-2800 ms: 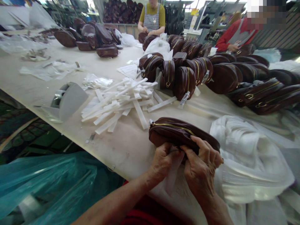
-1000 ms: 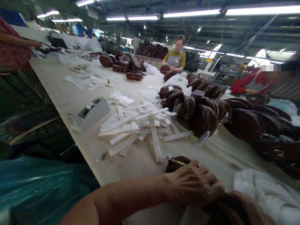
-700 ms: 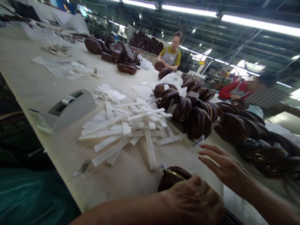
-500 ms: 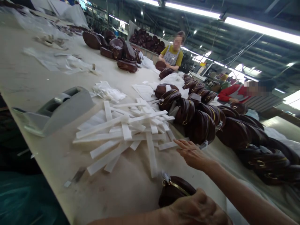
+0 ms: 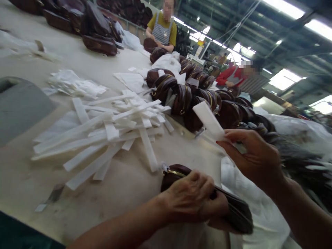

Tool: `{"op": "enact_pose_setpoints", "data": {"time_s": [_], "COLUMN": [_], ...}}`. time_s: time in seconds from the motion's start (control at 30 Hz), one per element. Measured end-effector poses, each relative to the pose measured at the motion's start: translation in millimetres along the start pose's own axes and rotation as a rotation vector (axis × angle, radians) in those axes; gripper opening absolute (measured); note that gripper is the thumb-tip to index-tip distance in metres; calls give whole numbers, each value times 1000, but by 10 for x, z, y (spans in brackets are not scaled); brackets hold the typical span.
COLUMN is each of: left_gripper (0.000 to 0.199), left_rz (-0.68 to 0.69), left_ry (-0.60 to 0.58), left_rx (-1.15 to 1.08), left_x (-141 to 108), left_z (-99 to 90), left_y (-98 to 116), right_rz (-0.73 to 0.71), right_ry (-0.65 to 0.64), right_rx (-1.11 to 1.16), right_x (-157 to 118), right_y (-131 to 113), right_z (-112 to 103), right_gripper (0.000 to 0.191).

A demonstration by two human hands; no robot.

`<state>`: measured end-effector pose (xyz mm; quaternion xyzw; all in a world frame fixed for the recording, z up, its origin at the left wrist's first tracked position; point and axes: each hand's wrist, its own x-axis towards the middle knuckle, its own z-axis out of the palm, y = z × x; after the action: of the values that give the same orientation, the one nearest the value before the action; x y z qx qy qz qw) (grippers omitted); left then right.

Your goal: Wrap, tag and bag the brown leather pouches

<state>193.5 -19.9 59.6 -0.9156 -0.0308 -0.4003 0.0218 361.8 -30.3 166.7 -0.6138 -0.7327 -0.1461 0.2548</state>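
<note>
The dark brown bag point(image 5: 240, 212) was on or just above the worktop point(image 5: 103, 200), its long axis running from far left to near right, and the left hand point(image 5: 194, 197), the nearer one, was curled closely over its middle. The right hand point(image 5: 256, 159) was raised to the right, thumb and fingers pinched together on one end of a white strip point(image 5: 209, 119) (its free end pointed up and leftward), which did not touch the bag.

Rows of brown bags point(image 5: 181, 98) and 2 aproned co-workers point(image 5: 161, 33) show a workshop.
</note>
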Motion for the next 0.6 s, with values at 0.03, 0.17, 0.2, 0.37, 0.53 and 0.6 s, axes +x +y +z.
{"op": "enact_pose_setpoints", "data": {"time_s": [0.03,0.17,0.2,0.37,0.53,0.6], "left_gripper": [15,17,17,22,20,18], "left_rz": [-2,19,28,6,-36,-46], "left_ry": [19,57,57,132,196,257], "left_rx": [15,23,22,48,164,223], "left_x": [-4,7,15,0,-93,-113], "left_z": [11,30,22,1,55,79], "left_y": [2,28,38,134,260,287], "right_rz": [70,110,95,97,4,-22], "right_ry": [-2,-147,-169,-138,-83,-82], "right_rx": [1,42,58,184,249,269], "right_x": [-114,-571,-657,-868,-889,-862], "right_y": [-65,-220,-235,-283,-286,-280], "right_z": [-188,-566,-572,-356,-164,-109], "right_gripper": [14,11,10,13,15,17]}}
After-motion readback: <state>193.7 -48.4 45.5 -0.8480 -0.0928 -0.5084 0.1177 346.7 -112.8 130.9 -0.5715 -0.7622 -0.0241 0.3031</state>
